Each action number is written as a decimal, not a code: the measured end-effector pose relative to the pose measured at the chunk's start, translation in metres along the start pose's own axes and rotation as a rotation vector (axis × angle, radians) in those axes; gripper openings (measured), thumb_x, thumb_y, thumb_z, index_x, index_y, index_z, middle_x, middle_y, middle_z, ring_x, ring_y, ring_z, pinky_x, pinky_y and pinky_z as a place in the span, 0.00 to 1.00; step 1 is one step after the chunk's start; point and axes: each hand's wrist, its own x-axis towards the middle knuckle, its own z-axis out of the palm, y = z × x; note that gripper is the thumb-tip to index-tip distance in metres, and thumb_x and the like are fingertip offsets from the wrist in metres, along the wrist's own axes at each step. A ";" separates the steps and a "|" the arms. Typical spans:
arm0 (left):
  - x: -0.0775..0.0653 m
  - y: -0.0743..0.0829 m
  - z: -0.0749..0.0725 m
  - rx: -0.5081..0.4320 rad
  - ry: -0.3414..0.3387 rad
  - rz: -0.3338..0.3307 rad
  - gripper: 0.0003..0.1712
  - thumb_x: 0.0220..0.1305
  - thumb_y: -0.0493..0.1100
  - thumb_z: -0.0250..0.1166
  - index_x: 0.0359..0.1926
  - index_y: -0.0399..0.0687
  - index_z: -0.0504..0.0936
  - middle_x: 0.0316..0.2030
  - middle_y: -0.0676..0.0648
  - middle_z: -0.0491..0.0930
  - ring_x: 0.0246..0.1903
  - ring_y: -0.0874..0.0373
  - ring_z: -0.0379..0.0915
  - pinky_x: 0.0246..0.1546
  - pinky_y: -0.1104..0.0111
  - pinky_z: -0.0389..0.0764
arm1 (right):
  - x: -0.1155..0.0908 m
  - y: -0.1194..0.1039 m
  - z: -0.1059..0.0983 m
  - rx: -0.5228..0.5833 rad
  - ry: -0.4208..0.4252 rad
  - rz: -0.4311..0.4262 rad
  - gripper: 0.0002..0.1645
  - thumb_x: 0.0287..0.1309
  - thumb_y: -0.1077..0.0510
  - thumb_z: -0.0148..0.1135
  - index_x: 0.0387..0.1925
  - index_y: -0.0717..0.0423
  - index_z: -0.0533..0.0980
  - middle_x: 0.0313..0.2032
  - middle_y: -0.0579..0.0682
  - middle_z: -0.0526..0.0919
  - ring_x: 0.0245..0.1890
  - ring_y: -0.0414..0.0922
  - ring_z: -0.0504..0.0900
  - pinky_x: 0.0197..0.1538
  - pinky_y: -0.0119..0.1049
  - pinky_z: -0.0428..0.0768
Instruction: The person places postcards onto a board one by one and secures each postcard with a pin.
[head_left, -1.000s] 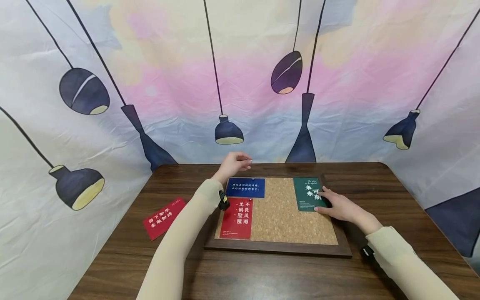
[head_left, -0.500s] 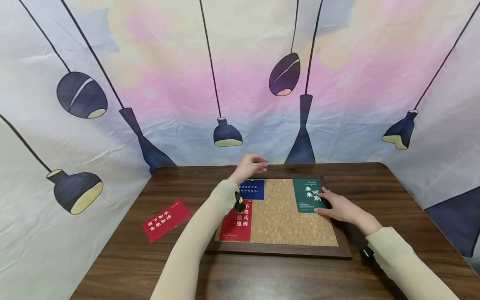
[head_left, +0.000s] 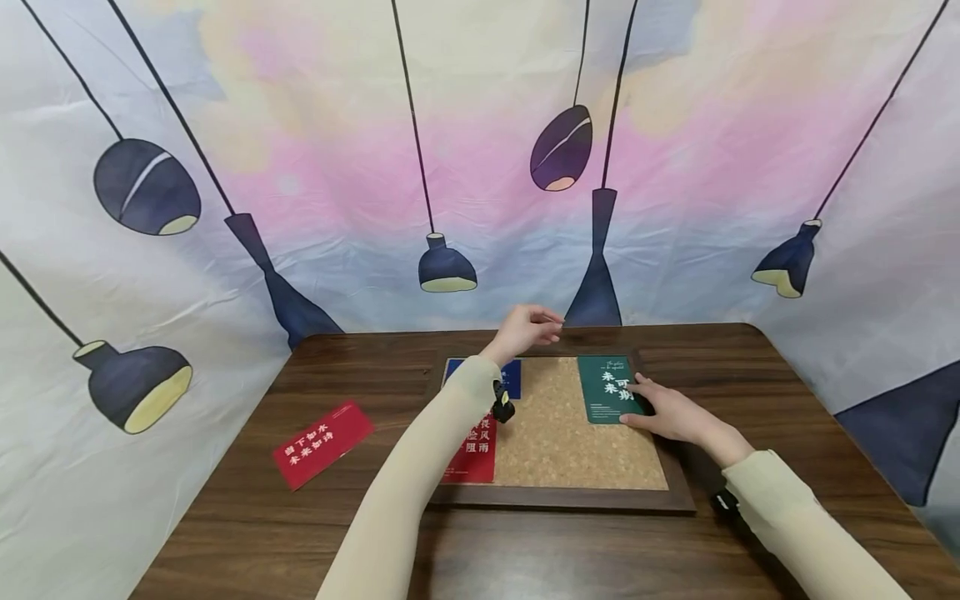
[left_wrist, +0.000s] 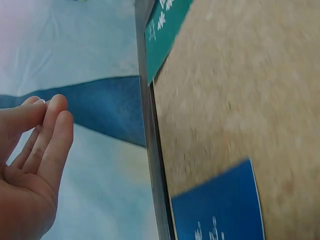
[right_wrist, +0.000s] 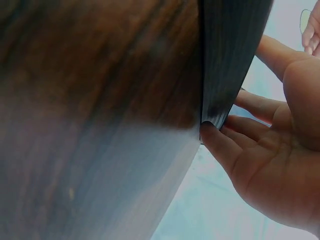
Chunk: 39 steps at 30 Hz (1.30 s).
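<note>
My left hand [head_left: 528,332] hovers over the far edge of the cork board [head_left: 570,454]. Its thumb and fingertips pinch a tiny whitish pin-like piece [left_wrist: 41,101], mostly hidden by the fingers. My right hand [head_left: 675,412] rests with spread fingers on the right edge of the green card [head_left: 603,396] and the board's frame [head_left: 675,500]. That card lies at the board's far right corner. At the far left, the blue card [head_left: 513,379] is partly covered by my left sleeve, as is the red card [head_left: 480,467] below it.
Another red card [head_left: 322,443] lies askew on the brown wooden table [head_left: 247,517], left of the board. A fabric backdrop [head_left: 345,167] painted with hanging lamps rises behind the table.
My left hand has moved right along the board's far edge, toward the green card. The right hand stays on that card. The head view has shifted slightly.
</note>
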 end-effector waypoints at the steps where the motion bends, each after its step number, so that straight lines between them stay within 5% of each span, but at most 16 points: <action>1: 0.001 0.000 0.003 0.000 -0.004 -0.005 0.13 0.72 0.36 0.62 0.53 0.34 0.84 0.48 0.31 0.83 0.46 0.37 0.82 0.53 0.48 0.79 | 0.000 0.000 0.000 0.004 -0.003 0.004 0.49 0.66 0.37 0.62 0.71 0.70 0.63 0.74 0.74 0.50 0.69 0.73 0.59 0.63 0.68 0.65; 10: 0.012 0.004 0.028 0.034 -0.027 0.012 0.11 0.71 0.36 0.63 0.50 0.36 0.86 0.42 0.38 0.85 0.41 0.41 0.84 0.41 0.65 0.85 | 0.005 0.000 -0.002 -0.009 -0.007 0.014 0.48 0.67 0.38 0.62 0.70 0.70 0.64 0.73 0.75 0.51 0.68 0.72 0.61 0.62 0.67 0.66; 18: 0.014 0.000 0.040 0.040 -0.096 -0.057 0.13 0.71 0.34 0.62 0.51 0.30 0.84 0.46 0.32 0.83 0.45 0.35 0.82 0.49 0.48 0.82 | 0.007 0.000 -0.002 -0.016 -0.005 0.021 0.48 0.66 0.37 0.63 0.70 0.70 0.65 0.73 0.74 0.52 0.68 0.72 0.61 0.62 0.66 0.67; 26: 0.010 -0.014 0.047 0.100 -0.115 -0.125 0.13 0.72 0.33 0.60 0.52 0.28 0.83 0.39 0.41 0.86 0.37 0.47 0.86 0.42 0.59 0.86 | 0.006 0.001 -0.002 -0.012 0.001 0.018 0.47 0.66 0.38 0.62 0.70 0.70 0.64 0.73 0.75 0.52 0.68 0.72 0.61 0.62 0.66 0.67; 39: 0.013 -0.022 0.063 0.135 -0.122 -0.170 0.12 0.72 0.34 0.61 0.51 0.31 0.84 0.36 0.42 0.86 0.36 0.50 0.85 0.37 0.64 0.86 | 0.005 -0.001 0.001 -0.006 0.006 0.024 0.48 0.65 0.38 0.64 0.70 0.70 0.65 0.73 0.75 0.53 0.68 0.71 0.62 0.62 0.65 0.68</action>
